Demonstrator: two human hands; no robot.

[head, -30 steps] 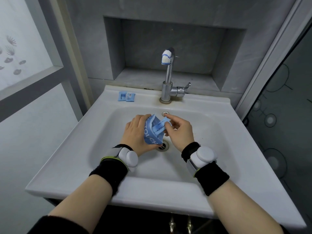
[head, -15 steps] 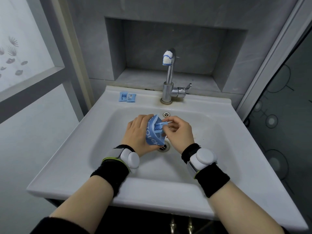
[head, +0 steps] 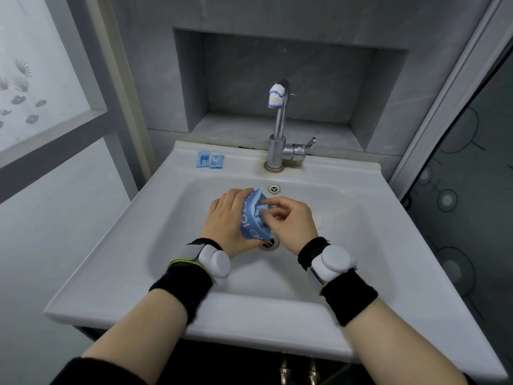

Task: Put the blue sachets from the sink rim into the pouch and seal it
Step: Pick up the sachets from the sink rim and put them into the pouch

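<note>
In front of the tap [head: 278,134], over the basin, the left hand [head: 226,222] has its fingers [head: 236,194] wrapped round the back of the blue pouch [head: 254,227]. It holds the pouch upright with the mouth open. The right hand [head: 294,222] is just beside it, thumb and forefinger pinching a pale blue sachet [head: 259,211] that sits partly inside the pouch's mouth. Two more sachets [head: 209,160] lie side by side on the rim of the white sink [head: 347,176], left of the tap. The drain [head: 268,243] shows just under the pouch. Behind the tap is a grey wall niche [head: 288,79], and far to its left a frosted panel [head: 41,79].
</note>
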